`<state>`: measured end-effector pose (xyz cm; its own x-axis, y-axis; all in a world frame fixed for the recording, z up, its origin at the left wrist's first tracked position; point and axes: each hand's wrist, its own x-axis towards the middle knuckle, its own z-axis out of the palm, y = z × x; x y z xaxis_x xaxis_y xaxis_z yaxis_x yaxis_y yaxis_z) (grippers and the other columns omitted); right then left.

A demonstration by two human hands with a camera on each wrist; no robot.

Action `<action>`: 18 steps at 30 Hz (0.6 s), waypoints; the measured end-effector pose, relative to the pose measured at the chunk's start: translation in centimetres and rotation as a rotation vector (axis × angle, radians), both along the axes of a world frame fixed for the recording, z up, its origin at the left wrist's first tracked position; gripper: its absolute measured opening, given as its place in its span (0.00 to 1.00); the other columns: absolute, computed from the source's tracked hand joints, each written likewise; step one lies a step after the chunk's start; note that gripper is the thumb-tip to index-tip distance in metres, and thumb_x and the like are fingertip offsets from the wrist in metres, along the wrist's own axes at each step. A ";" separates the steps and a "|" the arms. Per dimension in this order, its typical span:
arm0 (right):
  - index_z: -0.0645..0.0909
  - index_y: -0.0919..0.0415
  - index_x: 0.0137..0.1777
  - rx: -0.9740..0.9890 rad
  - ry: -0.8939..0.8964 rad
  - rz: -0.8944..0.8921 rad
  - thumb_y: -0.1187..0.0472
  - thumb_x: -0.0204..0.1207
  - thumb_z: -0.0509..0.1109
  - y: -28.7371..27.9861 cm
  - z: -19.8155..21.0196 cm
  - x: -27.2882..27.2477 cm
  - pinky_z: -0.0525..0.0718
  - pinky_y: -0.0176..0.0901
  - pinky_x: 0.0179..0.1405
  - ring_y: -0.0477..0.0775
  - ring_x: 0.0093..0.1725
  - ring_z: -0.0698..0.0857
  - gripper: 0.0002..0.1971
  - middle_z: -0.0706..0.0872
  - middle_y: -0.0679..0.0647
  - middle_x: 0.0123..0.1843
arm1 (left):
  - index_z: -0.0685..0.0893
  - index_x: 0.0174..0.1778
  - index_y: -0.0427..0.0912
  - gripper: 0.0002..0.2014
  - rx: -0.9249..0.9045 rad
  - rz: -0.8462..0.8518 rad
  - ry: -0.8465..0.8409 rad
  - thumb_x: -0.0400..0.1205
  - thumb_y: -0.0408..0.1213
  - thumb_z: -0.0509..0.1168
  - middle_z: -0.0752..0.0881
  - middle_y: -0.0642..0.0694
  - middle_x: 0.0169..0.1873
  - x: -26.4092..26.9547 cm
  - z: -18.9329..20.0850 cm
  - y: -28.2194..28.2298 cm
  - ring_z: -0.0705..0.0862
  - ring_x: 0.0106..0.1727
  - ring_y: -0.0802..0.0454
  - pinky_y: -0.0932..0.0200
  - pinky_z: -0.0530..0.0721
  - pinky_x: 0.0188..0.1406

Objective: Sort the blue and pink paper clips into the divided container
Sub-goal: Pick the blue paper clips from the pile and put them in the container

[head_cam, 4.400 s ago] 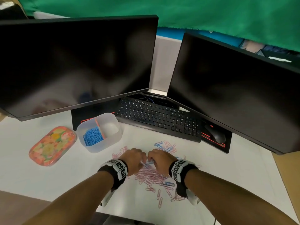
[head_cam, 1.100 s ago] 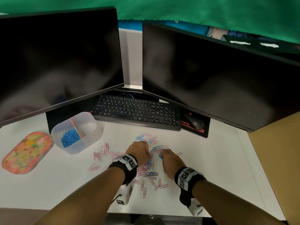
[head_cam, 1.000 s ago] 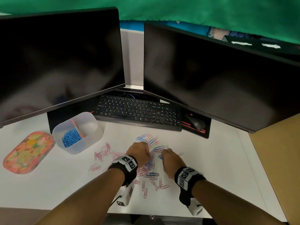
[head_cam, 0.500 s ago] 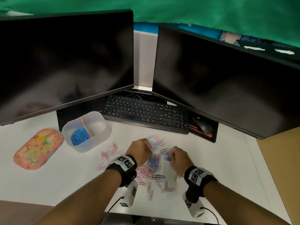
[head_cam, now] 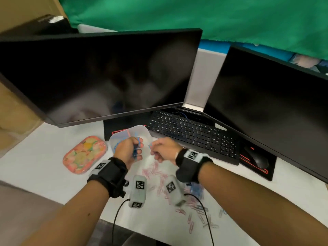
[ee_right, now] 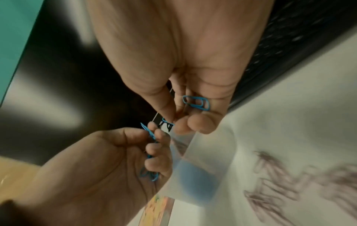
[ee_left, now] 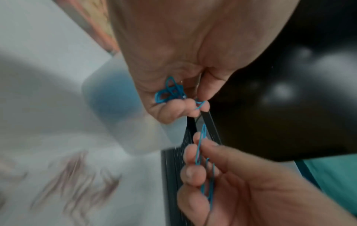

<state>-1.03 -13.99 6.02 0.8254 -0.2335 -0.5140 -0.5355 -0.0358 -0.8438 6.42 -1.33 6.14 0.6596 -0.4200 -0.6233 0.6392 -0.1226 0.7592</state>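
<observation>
Over the divided container [head_cam: 142,130], centre frame: both my hands carry blue clips.
My left hand [head_cam: 126,150] clutches blue paper clips [ee_left: 170,92]; right hand [head_cam: 166,150] pinches more; pink paper clips [head_cam: 156,173] lie lower centre.

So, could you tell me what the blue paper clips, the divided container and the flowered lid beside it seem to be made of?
Blue paper clips: thin bent wire with a smooth blue coating, probably coated metal.
Divided container: frosted translucent plastic; the blue clips inside show through its wall.
Flowered lid: glossy, printed with a fruit or flower pattern, rounded corners; plastic or tin, cannot tell.
</observation>
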 end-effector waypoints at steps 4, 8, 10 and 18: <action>0.78 0.62 0.35 -0.150 0.075 0.117 0.71 0.78 0.59 2.8 0.7 5.5 0.81 0.42 0.27 0.55 0.28 0.80 0.12 0.81 0.58 0.31 | 0.77 0.38 0.42 0.09 0.156 0.098 -0.059 0.82 0.31 0.55 0.75 0.45 0.30 3.0 0.8 1.8 0.73 0.25 0.52 0.60 0.73 0.27; 0.81 0.73 0.58 -0.194 0.114 0.178 0.71 0.76 0.62 3.6 0.7 8.4 0.85 0.40 0.32 0.52 0.33 0.83 0.13 0.83 0.60 0.43 | 0.78 0.41 0.40 0.07 0.245 0.115 -0.049 0.83 0.36 0.59 0.77 0.41 0.36 4.4 0.7 2.6 0.79 0.40 0.46 0.50 0.84 0.49; 0.80 0.71 0.63 -0.260 0.113 0.223 0.69 0.76 0.62 3.8 0.8 8.8 0.81 0.36 0.26 0.52 0.33 0.81 0.17 0.82 0.59 0.45 | 0.77 0.42 0.41 0.06 0.269 0.097 -0.086 0.84 0.37 0.59 0.77 0.42 0.39 4.8 0.7 2.7 0.79 0.48 0.44 0.46 0.82 0.55; 0.86 0.67 0.52 -0.362 0.010 0.068 0.71 0.73 0.65 1.1 1.9 5.7 0.87 0.57 0.57 0.60 0.47 0.88 0.11 0.88 0.64 0.45 | 0.80 0.42 0.47 0.07 0.306 0.046 -0.359 0.82 0.34 0.59 0.79 0.45 0.49 4.2 0.6 1.4 0.77 0.59 0.42 0.39 0.77 0.68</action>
<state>4.70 -12.90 7.96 0.8404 -0.3468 -0.4165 -0.5302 -0.3663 -0.7647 10.63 0.04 6.69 0.8697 -0.2174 -0.4430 0.3532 -0.3529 0.8665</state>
